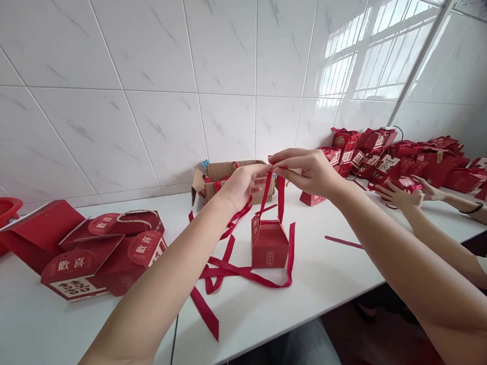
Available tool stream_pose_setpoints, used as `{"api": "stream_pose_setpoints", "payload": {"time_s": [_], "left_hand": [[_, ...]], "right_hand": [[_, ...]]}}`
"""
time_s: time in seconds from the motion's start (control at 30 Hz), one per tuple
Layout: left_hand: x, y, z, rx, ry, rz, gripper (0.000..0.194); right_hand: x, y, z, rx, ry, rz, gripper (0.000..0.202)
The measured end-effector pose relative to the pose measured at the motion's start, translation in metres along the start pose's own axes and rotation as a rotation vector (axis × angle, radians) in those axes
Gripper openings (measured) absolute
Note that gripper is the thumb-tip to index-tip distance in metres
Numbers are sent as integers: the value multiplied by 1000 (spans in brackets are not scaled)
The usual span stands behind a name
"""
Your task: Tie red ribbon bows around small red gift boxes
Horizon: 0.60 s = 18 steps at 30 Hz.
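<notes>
A small red gift box (269, 249) stands upright on the white table, with red ribbon rising from its top. Above it, my left hand (243, 185) and my right hand (303, 166) meet, fingers closed in pinches on the upper part of the red ribbon (281, 194). The exact fingertip hold is too small to make out. Long loops of ribbon lie on the table around the box and to its left, one wide end (206, 313) near the table's front.
Larger red boxes (105, 253) and a red basket (3, 214) sit at left. Behind my hands is an open cardboard box (222, 170). Many red boxes (379, 152) are piled at right, where another person's hands (401, 194) handle one.
</notes>
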State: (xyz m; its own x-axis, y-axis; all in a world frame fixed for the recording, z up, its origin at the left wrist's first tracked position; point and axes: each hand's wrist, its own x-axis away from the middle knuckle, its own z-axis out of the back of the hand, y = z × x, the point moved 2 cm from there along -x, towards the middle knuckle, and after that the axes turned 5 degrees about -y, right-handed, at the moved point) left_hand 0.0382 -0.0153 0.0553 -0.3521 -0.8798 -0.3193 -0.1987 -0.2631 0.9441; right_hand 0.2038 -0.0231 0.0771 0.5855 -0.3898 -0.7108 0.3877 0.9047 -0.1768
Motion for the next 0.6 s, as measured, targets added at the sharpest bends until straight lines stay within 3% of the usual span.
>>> {"api": "stream_pose_setpoints", "payload": {"time_s": [0.1, 0.3, 0.43, 0.6], "left_hand": [[-1, 2, -4, 98, -82, 148, 11], [-5, 5, -2, 31, -56, 134, 14], [-5, 3, -2, 185, -114, 226, 12], [-12, -9, 14, 258, 32, 263, 15]], "right_hand": [[4, 2, -5, -25, 18, 40, 19], [9, 0, -7, -76, 46, 55, 18], [17, -1, -11, -107, 35, 44, 19], [42, 3, -22, -230, 96, -14, 19]]}}
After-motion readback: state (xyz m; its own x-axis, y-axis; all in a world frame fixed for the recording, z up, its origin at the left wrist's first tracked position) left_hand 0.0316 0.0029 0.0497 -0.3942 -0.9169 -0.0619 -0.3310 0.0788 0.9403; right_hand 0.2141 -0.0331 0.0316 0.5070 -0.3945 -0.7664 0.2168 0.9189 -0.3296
